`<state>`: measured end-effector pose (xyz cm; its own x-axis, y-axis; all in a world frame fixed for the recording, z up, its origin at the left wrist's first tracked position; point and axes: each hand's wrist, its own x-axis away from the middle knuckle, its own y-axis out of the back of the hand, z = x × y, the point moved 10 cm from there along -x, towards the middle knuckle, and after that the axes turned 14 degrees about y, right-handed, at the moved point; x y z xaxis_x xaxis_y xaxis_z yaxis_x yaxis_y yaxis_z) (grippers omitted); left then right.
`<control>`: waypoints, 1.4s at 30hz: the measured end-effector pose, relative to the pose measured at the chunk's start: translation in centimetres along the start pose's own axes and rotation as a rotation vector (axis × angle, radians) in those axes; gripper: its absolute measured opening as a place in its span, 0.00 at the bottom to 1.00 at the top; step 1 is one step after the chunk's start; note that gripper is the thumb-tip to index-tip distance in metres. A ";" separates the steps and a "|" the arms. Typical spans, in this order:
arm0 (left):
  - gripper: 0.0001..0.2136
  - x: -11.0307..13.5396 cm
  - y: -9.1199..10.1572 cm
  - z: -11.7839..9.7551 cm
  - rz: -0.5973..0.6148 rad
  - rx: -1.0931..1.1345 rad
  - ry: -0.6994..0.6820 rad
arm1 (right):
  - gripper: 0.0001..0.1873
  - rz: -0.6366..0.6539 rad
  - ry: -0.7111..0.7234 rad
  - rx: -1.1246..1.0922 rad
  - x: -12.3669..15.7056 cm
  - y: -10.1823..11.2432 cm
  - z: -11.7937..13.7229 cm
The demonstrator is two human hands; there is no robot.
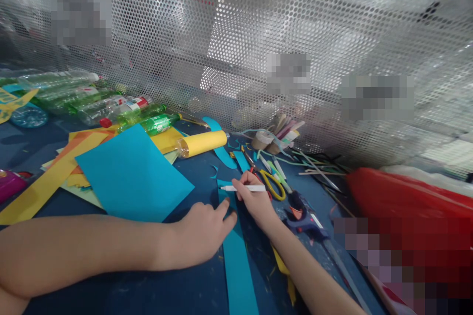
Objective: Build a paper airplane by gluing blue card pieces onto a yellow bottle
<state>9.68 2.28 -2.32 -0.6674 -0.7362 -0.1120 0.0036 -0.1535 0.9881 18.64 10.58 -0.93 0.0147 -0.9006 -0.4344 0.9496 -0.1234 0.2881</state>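
A long blue paper strip (pixel 239 261) lies on the dark blue table, running away from me. My left hand (pixel 201 231) rests across it, fingertips pressing on the paper, fingers apart and holding nothing. In my right hand (pixel 254 202) is a white marker pen (pixel 254 188), pinched between thumb and fingers. Its dark tip points left, at the far end of the strip; whether it touches the paper I cannot tell. Just beyond my right hand lie scissors (pixel 274 186) with yellow handles. To the left of the strip is a large blue paper sheet (pixel 133 177).
A hot glue gun (pixel 306 221) lies right of my right hand. Beyond are a yellow-wrapped bottle (pixel 203 143), cups of sticks (pixel 263 140) and several plastic bottles (pixel 160 124). A perforated metal screen (pixel 240 24) bounds the back; a red bag (pixel 399 197) sits at right.
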 end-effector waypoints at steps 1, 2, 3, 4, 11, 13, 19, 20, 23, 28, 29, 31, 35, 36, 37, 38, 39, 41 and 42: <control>0.26 0.0 -0.1 0.0 -0.001 0.001 0.000 | 0.16 0.000 -0.001 0.001 0.0 0.0 0.0; 0.26 0.0 -0.1 0.0 -0.003 0.000 0.003 | 0.16 0.000 -0.001 -0.001 0.0 0.0 0.0; 0.26 0.0 -0.1 0.0 -0.006 0.001 0.004 | 0.16 0.000 -0.001 -0.005 0.0 0.0 0.0; 0.26 0.0 -0.1 0.0 -0.011 0.002 0.007 | 0.16 0.001 -0.002 -0.008 0.0 0.0 0.0; 0.25 0.0 0.0 0.0 -0.007 0.007 0.003 | 0.17 0.022 -0.007 0.033 0.0 -0.1 0.1; 0.25 0.0 0.0 0.0 -0.001 0.007 0.001 | 0.17 0.018 -0.008 0.044 0.0 0.0 0.1; 0.25 0.0 0.0 0.0 -0.008 0.007 0.002 | 0.16 -0.025 -0.008 0.127 0.0 0.4 -0.1; 0.26 0.0 0.0 0.0 -0.004 0.005 0.002 | 0.16 -0.027 -0.011 0.136 0.0 0.5 -0.2; 0.27 0.0 -0.2 0.0 0.010 -0.003 0.005 | 0.16 -0.039 -0.012 0.161 0.0 0.7 -0.6; 0.27 0.0 0.0 -0.1 0.017 -0.006 -0.006 | 0.15 -0.070 0.003 0.221 0.1 1.2 -0.9; 0.27 0.0 0.0 -0.1 0.019 -0.008 -0.006 | 0.15 -0.076 0.006 0.229 0.1 1.3 -0.8; 0.28 0.0 0.1 0.0 0.020 -0.010 -0.006 | 0.15 -0.085 0.015 0.244 0.1 1.5 -0.6; 0.28 0.1 0.1 0.0 0.008 -0.009 -0.007 | 0.14 -0.123 0.039 0.272 0.1 2.0 0.0; 0.28 0.1 0.0 0.0 0.006 -0.009 -0.009 | 0.14 -0.132 0.045 0.278 0.0 2.1 0.3; 0.28 0.1 0.0 0.0 0.007 -0.010 -0.009 | 0.14 -0.143 0.050 0.287 0.0 2.2 0.5; 0.28 0.1 -0.1 0.0 0.009 -0.011 -0.009 | 0.14 -0.154 0.052 0.299 0.0 2.3 0.7; 0.27 0.1 -0.1 0.0 0.011 -0.012 -0.008 | 0.14 -0.164 0.054 0.314 0.0 2.4 0.9; 0.27 0.1 -0.1 0.0 0.012 -0.011 -0.003 | 0.14 -0.187 0.058 0.345 0.0 2.7 1.3; 0.27 0.0 -0.1 0.0 0.015 -0.009 0.000 | 0.15 -0.199 0.062 0.360 0.0 2.9 1.5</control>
<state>9.61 2.30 -2.44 -0.6670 -0.7386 -0.0974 0.0203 -0.1487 0.9887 20.88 9.62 1.16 -0.1293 -0.8190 -0.5591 0.7659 -0.4406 0.4683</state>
